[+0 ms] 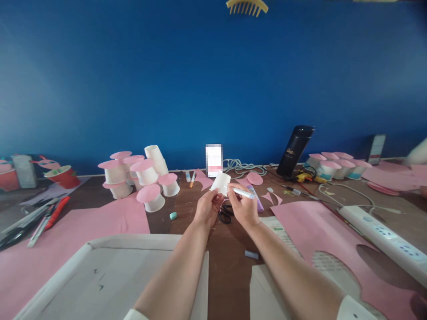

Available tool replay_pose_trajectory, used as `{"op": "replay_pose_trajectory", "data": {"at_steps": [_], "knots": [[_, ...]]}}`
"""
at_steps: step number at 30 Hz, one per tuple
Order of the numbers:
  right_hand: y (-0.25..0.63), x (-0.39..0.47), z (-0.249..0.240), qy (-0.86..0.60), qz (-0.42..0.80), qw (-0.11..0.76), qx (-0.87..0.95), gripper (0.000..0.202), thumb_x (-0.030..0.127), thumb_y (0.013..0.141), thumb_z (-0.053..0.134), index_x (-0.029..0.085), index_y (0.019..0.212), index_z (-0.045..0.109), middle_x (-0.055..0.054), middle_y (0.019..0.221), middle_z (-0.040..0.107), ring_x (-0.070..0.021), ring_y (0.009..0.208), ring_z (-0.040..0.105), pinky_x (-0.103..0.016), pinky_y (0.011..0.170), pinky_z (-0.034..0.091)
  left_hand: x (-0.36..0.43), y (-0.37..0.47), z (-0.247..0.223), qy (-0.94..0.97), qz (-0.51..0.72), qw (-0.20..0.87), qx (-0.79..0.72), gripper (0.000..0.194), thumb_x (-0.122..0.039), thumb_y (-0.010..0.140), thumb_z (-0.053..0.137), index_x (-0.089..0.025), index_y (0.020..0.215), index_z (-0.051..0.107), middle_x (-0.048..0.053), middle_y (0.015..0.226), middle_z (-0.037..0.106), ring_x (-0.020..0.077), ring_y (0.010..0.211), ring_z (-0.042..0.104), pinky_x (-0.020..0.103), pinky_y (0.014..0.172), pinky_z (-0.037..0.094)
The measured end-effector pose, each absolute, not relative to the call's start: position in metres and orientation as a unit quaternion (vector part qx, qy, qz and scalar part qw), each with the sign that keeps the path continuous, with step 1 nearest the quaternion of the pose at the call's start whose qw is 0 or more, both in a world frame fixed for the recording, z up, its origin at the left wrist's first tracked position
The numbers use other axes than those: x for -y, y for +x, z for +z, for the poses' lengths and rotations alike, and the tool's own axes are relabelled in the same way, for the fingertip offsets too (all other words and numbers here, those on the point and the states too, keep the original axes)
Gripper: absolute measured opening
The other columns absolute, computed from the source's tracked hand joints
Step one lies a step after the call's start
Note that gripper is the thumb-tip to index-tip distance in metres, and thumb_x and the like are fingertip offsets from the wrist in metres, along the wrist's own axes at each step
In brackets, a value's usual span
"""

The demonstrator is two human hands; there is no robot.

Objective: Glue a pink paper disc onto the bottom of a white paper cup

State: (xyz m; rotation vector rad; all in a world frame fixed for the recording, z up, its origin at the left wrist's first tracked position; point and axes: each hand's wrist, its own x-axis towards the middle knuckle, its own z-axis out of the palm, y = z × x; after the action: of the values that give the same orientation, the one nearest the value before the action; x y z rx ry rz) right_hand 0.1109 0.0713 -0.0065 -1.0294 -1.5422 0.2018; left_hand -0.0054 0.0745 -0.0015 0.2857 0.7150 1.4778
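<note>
My left hand (208,205) is closed on a small white paper cup (220,181), which it tilts above the table. In my right hand (244,209) is a white marker (243,192), its tip end close to the cup's side; whether it touches I cannot tell. Black scissors handles (225,214) show below and between the hands. A bluish-grey marker cap (251,254) lies near my right forearm. To the left stand several white cups topped with pink paper discs (148,194), beside a tall stack of plain cups (156,159).
A phone (214,160) stands against the blue wall, near a coiled white cable (242,167). Further right are a black flask (295,151) and a power strip (383,238). Pink paper (320,226) spreads on the right; a utility knife (42,229) lies left. Another person's arm (416,153) appears far right.
</note>
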Motion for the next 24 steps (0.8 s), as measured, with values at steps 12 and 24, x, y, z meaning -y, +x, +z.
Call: {"op": "replay_pose_trajectory", "data": {"at_steps": [12,24], "knots": [[0.1105,-0.0701,-0.0059,-0.434,0.095,0.597,0.668,0.016,0.029,0.087,0.054,0.019,0.094,0.065,-0.007,0.094,0.07,-0.02,0.089,0.066,-0.033,0.083,0.053,-0.0735,-0.0048,-0.0003,0.124,0.659,0.674,-0.311,0.014,-0.003,0.077,0.056,-0.007,0.065,0.062,0.003,0.055,0.059,0.0069,0.052,0.058,0.014,0.055,0.052],[0.1093,-0.0679,-0.0032,-0.44,0.093,0.593,0.668,0.017,0.03,0.087,0.053,0.019,0.091,0.065,-0.007,0.09,0.07,-0.0197,0.085,0.066,-0.031,0.079,0.053,-0.0741,-0.0047,-0.0004,0.121,0.655,0.672,-0.324,0.014,-0.006,0.077,0.058,-0.01,0.064,0.061,0.001,0.056,0.058,0.0057,0.052,0.057,0.013,0.058,0.051]]}}
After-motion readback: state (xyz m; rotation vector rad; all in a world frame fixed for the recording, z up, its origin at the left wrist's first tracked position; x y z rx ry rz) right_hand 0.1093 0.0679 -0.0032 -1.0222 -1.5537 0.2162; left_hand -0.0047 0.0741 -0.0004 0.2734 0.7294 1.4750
